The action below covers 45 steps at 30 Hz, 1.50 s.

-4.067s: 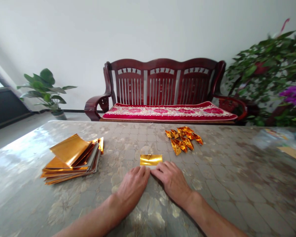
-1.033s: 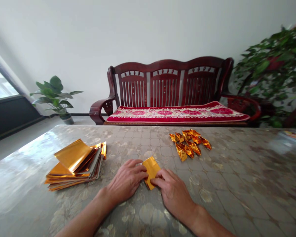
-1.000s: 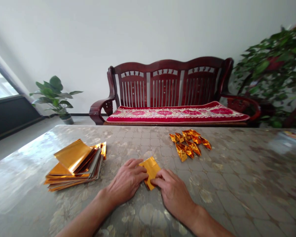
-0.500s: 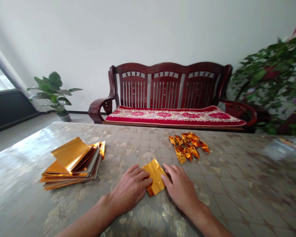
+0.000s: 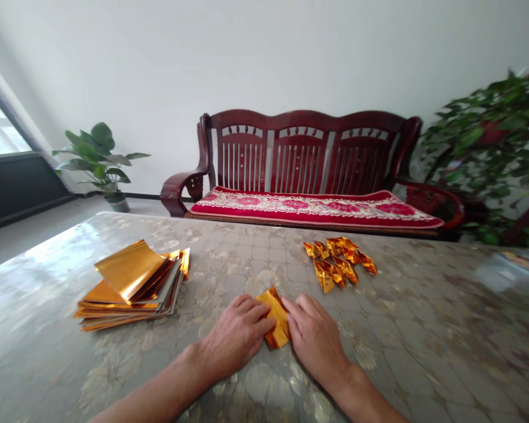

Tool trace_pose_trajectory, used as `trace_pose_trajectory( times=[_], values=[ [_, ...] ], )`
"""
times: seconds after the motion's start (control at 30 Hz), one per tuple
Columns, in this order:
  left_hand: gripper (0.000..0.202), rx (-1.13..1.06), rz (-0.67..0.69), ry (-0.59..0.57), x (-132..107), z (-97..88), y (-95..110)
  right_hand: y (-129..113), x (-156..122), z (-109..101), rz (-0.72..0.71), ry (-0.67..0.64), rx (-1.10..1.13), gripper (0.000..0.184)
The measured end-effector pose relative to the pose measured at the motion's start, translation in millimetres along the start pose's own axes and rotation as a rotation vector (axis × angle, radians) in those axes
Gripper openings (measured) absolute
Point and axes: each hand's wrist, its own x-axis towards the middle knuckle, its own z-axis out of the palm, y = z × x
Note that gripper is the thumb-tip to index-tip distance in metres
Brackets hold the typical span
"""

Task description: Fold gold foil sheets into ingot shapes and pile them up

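A small folded sheet of gold foil paper (image 5: 277, 326) lies on the table in front of me, creased along its length. My left hand (image 5: 239, 326) holds its left side, thumb across the face and fingers curled at the far edge. On the right side, my right hand (image 5: 314, 328) grips the edge, which is turned inward; its fingertips are partly hidden behind the fold. Beyond my right hand sits a cluster of several folded gold foil pieces (image 5: 337, 261) with pointed ends. To the left is a loose stack of gold foil sheets (image 5: 130, 282).
The table (image 5: 229, 264) has a patterned, shiny cover. A clear plastic bag (image 5: 506, 273) lies at its right side. Behind it stands a dark red wooden bench (image 5: 297, 155) with a red floral cushion (image 5: 317, 208). Potted plants (image 5: 99, 155) stand on both sides.
My right hand has moved inward, folding the paper's right edge over, so the paper looks narrower. The left hand stays on its side. The view has shifted slightly.
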Motion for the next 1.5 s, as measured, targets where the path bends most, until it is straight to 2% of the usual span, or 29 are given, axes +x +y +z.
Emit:
trace_pose_trajectory(
  times=[0.23,0.4,0.57,0.63,0.7,0.87,0.97,1.07,1.17,1.33,1.43,1.5],
  values=[
    [0.020,-0.017,-0.009,-0.010,0,0.9,-1,0,0,0,-0.010,-0.050,0.016,0.032],
    [0.021,-0.078,-0.012,0.026,4,3.4,-10,4,2,3,0.064,-0.060,0.090,0.034],
    [0.020,-0.139,-0.068,0.092,13,10.2,-16,10,4,2,0.122,0.075,0.223,0.037],
    [0.020,-0.146,-0.111,0.106,16,11.7,-16,11,4,-3,0.122,0.155,0.255,0.034],
    [0.019,-0.138,-0.138,0.106,17,12.5,-17,10,2,-10,0.100,0.182,0.277,0.029],
    [0.016,-0.116,-0.186,0.116,19,17.5,-20,2,-5,-16,0.025,0.082,0.307,0.025],
    [0.023,-0.158,-0.210,0.144,19,21.8,-22,-3,-7,-14,-0.002,0.001,0.259,0.017],
    [0.033,-0.159,-0.227,0.210,18,22.6,-23,-7,-7,-14,-0.006,-0.043,0.211,0.011],
    [0.032,-0.066,-0.188,0.267,17,20.0,-23,-9,-8,-16,0.004,-0.058,0.171,0.007],
    [0.017,-0.022,-0.012,0.136,20,15.7,-23,-7,-10,-15,0.001,-0.077,0.108,0.015],
    [0.018,0.059,0.005,0.054,22,12.2,-21,-4,-10,-12,-0.046,-0.063,0.055,0.010],
    [0.015,0.123,-0.002,0.023,23,9.8,-18,-1,-8,-10,-0.079,-0.050,0.020,0.014]
  ],
)
